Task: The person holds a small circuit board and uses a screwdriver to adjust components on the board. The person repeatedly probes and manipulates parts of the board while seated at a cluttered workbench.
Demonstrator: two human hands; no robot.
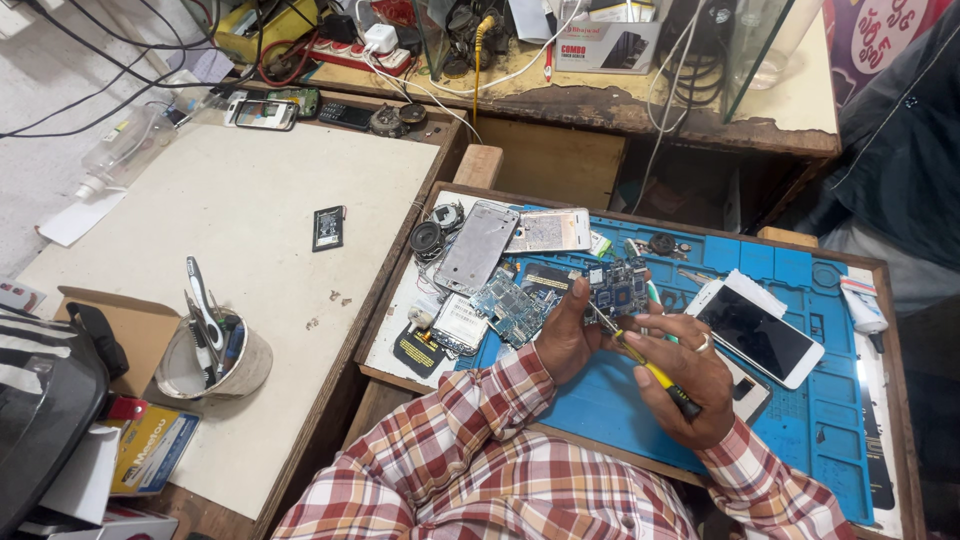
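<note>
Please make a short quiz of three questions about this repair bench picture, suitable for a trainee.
1. True or false: the right hand holds a screwdriver with a yellow and black handle.
2. What does the left hand hold? A) a white phone B) a small blue circuit board C) a black battery
3. Where does the white phone with the dark screen lie, relative to the hands?

Key
1. True; its tip points at the circuit board.
2. B. The black battery lies apart on the pale table.
3. To the person's right of both hands, on the blue mat.
</note>
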